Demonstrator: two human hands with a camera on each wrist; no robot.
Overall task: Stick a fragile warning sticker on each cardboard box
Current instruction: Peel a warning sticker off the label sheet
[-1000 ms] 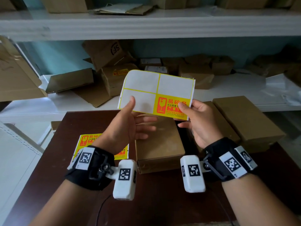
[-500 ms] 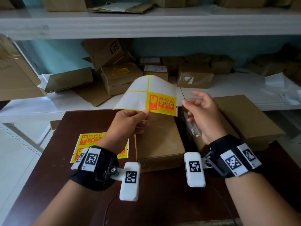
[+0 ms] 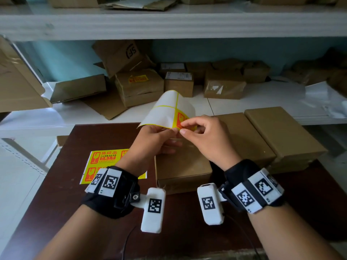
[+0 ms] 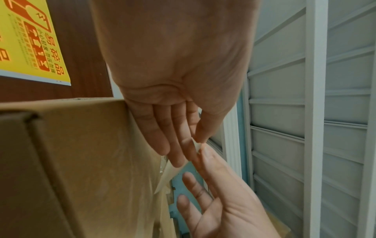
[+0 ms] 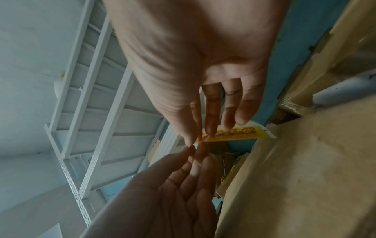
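head view: left hand (image 3: 152,140) holds sticker sheet (image 3: 167,111); right hand (image 3: 204,139) grip pinches its sticker (image 3: 180,119).

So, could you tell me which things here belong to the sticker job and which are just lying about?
In the job:
- sticker sheet, pinched by the left hand
- last sticker, picked at by the right hand
- spare sheet
- three boxes on the table

Lying about:
- shelf boxes
- flattened cardboard
- already stickered box

Bare forearms wear black fabric wrist straps (image 3: 112,199) carrying white blocks printed with black square-patterned markers (image 3: 154,205).
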